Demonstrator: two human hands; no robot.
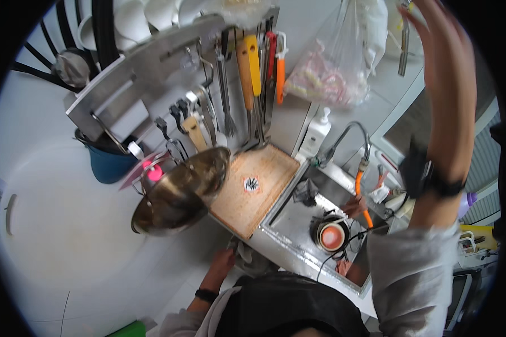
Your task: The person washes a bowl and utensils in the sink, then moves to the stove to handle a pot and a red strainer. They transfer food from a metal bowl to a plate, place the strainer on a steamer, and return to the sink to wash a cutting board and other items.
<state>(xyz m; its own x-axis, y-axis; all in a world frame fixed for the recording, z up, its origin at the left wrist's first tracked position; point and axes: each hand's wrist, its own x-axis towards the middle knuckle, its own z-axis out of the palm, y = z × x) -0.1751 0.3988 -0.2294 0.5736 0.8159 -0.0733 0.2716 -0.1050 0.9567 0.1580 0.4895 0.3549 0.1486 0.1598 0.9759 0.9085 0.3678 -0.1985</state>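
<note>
My right hand [442, 40] is raised at the upper right, its fingers partly cut off by the picture's rim. A metal rod [403, 50] hangs beside the fingertips; whether I grip it is unclear. Low at my other side, my left hand [222, 262] is below the edge of the worktop, with its fingers bent beside a blurred grey item [253, 258]. What it holds, if anything, cannot be made out. Before me lies a tan board [263, 181] with a printed emblem. Two metal bowls or pans [168, 210] overlap at its left.
A steel sink [289, 223] holds nested bowls [332, 236]. A faucet [354, 126] and a white pump bottle [316, 134] stand behind. Utensils, including a yellow-handled tool [253, 63], hang from a metal rail [109, 90]. A filled plastic bag [329, 80] hangs nearby.
</note>
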